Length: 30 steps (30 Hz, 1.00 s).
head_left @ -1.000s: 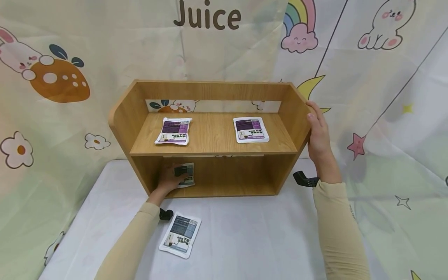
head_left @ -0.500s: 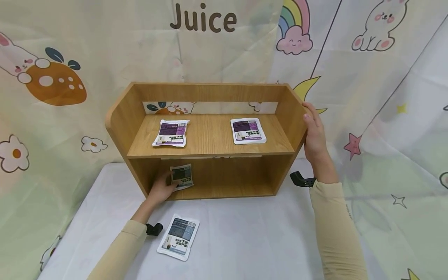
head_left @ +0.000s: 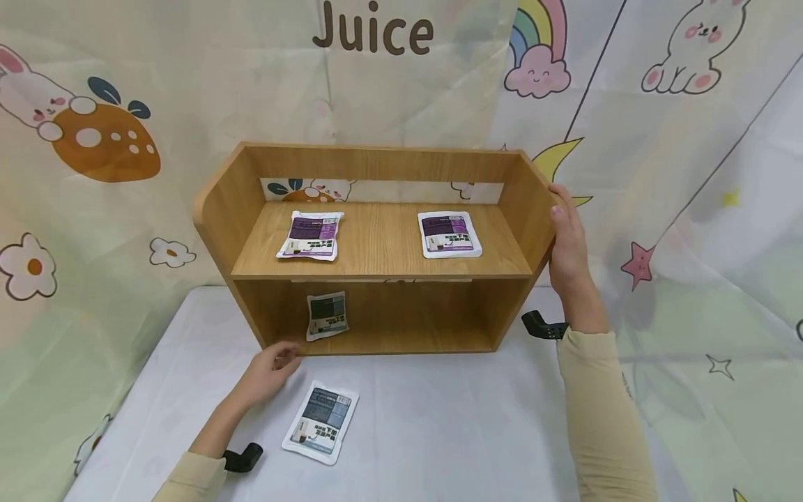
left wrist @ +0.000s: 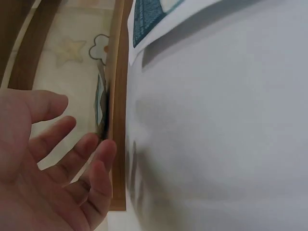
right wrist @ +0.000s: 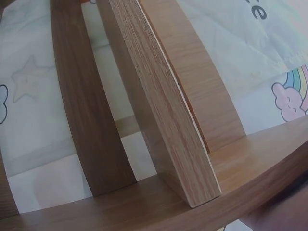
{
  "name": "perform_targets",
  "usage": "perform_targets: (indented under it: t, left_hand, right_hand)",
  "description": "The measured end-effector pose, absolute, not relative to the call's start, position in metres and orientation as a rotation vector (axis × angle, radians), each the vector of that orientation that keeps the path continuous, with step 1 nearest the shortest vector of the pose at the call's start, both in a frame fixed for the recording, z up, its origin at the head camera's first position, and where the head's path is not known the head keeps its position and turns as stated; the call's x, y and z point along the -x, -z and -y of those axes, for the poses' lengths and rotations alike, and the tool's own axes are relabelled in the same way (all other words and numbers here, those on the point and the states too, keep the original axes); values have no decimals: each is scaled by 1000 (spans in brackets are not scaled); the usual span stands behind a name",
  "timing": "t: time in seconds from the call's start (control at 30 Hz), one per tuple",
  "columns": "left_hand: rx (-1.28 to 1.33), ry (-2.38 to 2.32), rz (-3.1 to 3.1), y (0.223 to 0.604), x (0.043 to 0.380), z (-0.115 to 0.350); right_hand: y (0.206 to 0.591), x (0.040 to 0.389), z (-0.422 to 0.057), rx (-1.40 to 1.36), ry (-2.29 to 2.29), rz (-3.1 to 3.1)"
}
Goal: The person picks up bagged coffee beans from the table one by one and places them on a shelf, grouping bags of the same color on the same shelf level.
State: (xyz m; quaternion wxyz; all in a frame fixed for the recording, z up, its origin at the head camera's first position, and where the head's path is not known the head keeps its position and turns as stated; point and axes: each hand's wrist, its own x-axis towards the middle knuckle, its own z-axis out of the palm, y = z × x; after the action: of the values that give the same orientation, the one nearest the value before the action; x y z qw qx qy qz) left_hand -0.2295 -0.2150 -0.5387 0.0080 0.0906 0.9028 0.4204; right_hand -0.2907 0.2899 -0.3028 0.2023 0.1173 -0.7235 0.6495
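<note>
A two-tier wooden shelf (head_left: 383, 272) stands on the white-covered table. On its lower tier, at the left, lies a packet with a dark green label (head_left: 327, 316). Just in front of that tier's left corner is my left hand (head_left: 268, 373), holding nothing, its fingers loosely bent in the left wrist view. A white packet with a blue-grey label (head_left: 321, 422) lies on the table, to the right of this hand. My right hand (head_left: 569, 258) holds the outside of the shelf's right side panel (right wrist: 288, 144); its fingers are mostly hidden in the right wrist view.
Two packets with purple labels, one at the left (head_left: 310, 236) and one at the right (head_left: 449, 234), lie on the upper tier. Behind the shelf hangs a printed cloth (head_left: 401, 90). The white tablecloth (head_left: 426, 425) spreads in front.
My left hand has let go of the green-label packet and drawn back out of the lower tier, toward the front left. My right hand stays at the shelf's side.
</note>
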Motion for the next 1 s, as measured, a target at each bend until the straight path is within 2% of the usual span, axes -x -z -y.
perform_targets:
  t: [0.3, 1.0]
  left_hand:
    - [-167, -1252, -2652, 529, 193, 224]
    - [-412, -955, -2665, 546, 156, 187]
  right_hand:
    - [298, 290, -290, -399, -1790, 2003]
    - [305, 289, -284, -401, -1724, 2011]
